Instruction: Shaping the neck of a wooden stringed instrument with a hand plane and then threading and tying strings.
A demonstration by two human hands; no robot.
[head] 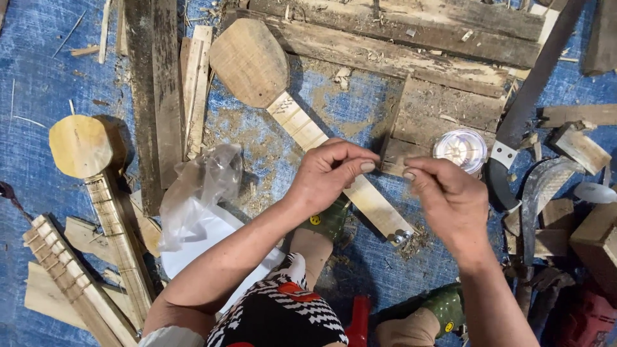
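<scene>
My left hand (331, 177) and my right hand (450, 199) meet at their fingertips, each with thumb and forefinger pinched together. Whatever sits between the fingers is too thin to see. Under them lies a wooden paddle-shaped piece (250, 61) with a long flat neck that runs down to the right. Small metal pegs (402, 238) sit at the neck's lower end. A clear round spool (460, 149) stands just above my right hand.
A blue tarp (38, 83) strewn with wood chips covers the ground. A second paddle-shaped piece (80, 144) and a fretted neck (61, 270) lie at left. A clear plastic bag (199, 186) lies on a white sheet (212, 238). Rough planks (385, 38) lie at the top, a long blade (527, 96) at right.
</scene>
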